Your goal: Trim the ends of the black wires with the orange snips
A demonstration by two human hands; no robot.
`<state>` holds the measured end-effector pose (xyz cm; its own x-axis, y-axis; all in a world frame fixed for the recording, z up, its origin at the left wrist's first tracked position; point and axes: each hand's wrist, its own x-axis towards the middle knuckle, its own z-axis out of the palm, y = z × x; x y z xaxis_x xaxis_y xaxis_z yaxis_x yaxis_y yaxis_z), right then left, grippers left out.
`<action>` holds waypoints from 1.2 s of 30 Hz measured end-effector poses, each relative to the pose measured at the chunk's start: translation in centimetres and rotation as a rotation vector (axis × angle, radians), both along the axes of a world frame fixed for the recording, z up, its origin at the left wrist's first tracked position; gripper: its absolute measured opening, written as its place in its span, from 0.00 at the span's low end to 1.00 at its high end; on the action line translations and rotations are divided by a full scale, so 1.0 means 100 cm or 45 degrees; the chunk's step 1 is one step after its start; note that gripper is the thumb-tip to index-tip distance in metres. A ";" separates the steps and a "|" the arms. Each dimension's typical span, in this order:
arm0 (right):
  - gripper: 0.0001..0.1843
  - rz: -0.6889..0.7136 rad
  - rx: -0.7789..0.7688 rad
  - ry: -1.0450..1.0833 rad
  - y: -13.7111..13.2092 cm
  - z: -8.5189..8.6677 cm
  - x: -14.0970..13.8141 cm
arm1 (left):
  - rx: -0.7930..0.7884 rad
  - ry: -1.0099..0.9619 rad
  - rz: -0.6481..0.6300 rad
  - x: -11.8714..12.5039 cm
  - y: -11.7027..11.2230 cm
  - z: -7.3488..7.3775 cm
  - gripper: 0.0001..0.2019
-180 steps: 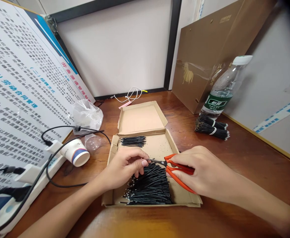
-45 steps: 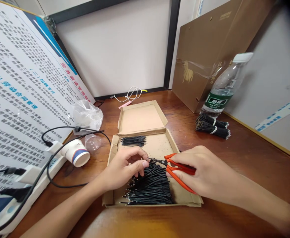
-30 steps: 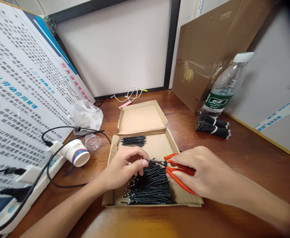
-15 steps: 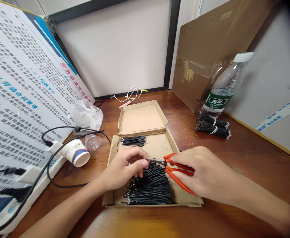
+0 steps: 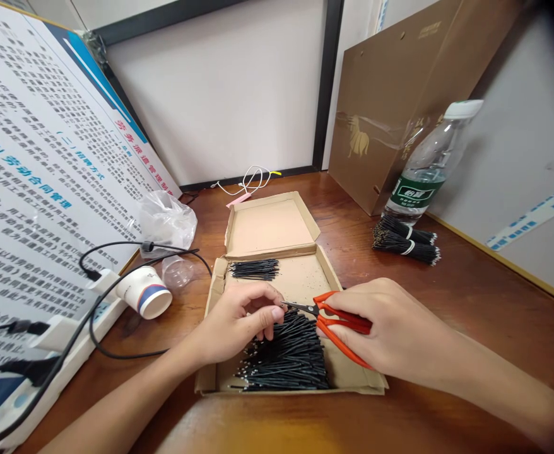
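My right hand [image 5: 390, 331] grips red-handled scissors [image 5: 341, 325], the fingers wrapped round their loops. The scissors' dark blades point left and reach the fingertips of my left hand [image 5: 246, 318]. Thumb and forefinger of that left hand are pinched together at the blade tips; what lies between them is too small and hidden to make out. Beneath both hands, a large pile of short black wires [image 5: 286, 359] with silvery ends lies in an open cardboard box [image 5: 357, 378]. A smaller, neatly lined-up row of black wires [image 5: 254, 270] rests at the box's far left.
Banded wire bundles [image 5: 407, 243] lie by a water bottle [image 5: 416, 170] at right, before a brown box [image 5: 390, 94]. On the left are a tipped paper cup [image 5: 147, 293], a plastic bag [image 5: 168, 217], and a power strip [image 5: 21, 403] with black cables. A white cable [image 5: 253, 180] lies behind the cardboard box.
Almost nothing differs. The scissors stay at my left fingertips, and their handles look very slightly further apart than before.
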<state>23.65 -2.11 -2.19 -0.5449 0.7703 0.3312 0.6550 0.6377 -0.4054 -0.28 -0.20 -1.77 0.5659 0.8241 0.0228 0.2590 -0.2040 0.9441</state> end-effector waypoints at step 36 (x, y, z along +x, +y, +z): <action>0.14 0.022 0.021 -0.016 0.000 0.003 0.000 | 0.099 0.066 -0.034 0.001 0.002 0.006 0.11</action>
<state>23.63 -2.16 -1.90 -0.5623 0.7550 0.3373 0.6485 0.6557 -0.3866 -0.18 -0.01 -1.12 0.5895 0.8058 0.0564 0.3006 -0.2837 0.9106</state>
